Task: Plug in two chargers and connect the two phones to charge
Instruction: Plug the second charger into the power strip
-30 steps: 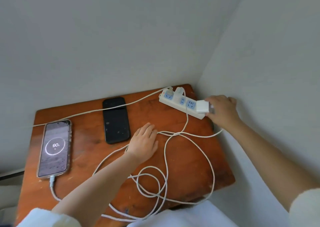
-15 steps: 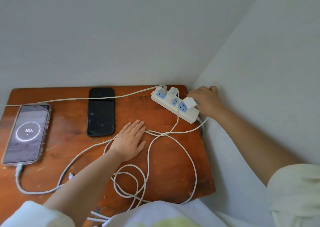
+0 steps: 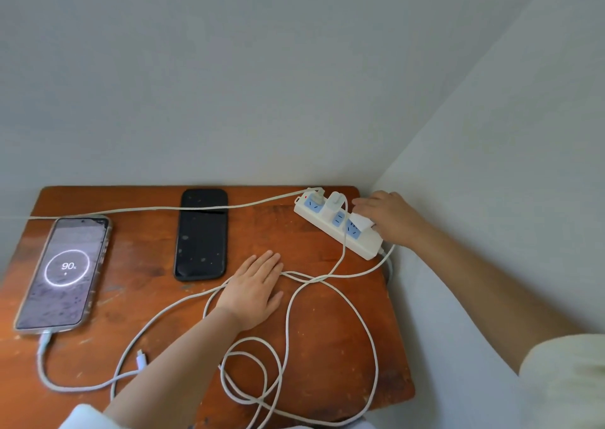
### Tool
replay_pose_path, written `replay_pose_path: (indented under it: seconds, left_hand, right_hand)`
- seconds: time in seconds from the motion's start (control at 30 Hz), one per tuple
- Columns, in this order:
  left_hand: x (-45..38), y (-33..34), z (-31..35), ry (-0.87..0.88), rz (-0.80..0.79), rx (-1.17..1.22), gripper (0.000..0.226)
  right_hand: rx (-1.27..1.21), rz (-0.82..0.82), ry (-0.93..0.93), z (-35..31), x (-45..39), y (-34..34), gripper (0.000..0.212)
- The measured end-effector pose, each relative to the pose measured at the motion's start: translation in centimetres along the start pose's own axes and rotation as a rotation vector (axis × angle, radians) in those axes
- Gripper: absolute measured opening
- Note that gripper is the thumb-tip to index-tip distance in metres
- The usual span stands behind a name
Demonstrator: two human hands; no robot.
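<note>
A white power strip lies at the table's back right corner. One white charger sits plugged into it. My right hand grips a second white charger against a blue socket of the strip. My left hand rests flat and open on the wood, on the white cables. At the left a phone with a cable in its bottom port shows 90 on a lit screen. A black phone lies dark in the middle. A loose cable plug lies near my left forearm.
The wooden table stands in a corner, with walls at the back and the right. The strip's own cord runs left across the back, over the black phone's top. Cable loops cover the front middle.
My right hand carried the second charger from the strip's near end onto one of its sockets. The view shifted, and the loose cable plug came into sight. My left hand stayed put.
</note>
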State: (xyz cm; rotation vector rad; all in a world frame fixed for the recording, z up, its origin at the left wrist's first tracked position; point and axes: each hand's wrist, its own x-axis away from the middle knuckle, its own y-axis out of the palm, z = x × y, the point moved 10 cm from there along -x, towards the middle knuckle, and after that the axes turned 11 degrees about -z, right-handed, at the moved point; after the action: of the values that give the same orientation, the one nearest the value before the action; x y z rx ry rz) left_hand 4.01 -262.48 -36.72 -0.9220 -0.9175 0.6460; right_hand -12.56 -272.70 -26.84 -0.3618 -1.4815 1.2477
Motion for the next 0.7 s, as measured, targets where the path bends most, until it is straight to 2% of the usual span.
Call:
replay_pose_path:
  seconds: [0.13,0.2,0.3,0.37,0.5,0.7]
  left_hand:
    - [0.0,0.1,-0.1,0.007,0.001,-0.003,0.056]
    - [-0.1,0.2,-0.1,0.007,-0.001,-0.006,0.056]
    - [-0.2,0.3,-0.1,0.000,-0.007,-0.001,0.056]
    - [-0.2,0.4,-0.1,0.000,-0.014,-0.007,0.057]
    - [-0.2,0.2,-0.1,0.005,-0.010,-0.012,0.057]
    - [0.0,0.1,0.1,0.002,-0.011,-0.015,0.057]
  right_hand:
    - [0.012,-0.074,-0.026,-0.2,-0.4,0.4,0.048]
    - [-0.072,-0.074,-0.023,-0.1,-0.5,0.4,0.050]
    - [-0.255,-0.031,0.039,0.8,0.0,0.2,0.055]
    - [-0.298,0.022,0.081,1.3,0.5,-0.2,0.052]
    - [-0.079,0.131,0.156,0.9,1.6,-0.4,0.041]
    - [0.015,0.245,0.366,-1.6,3.5,0.2,0.056]
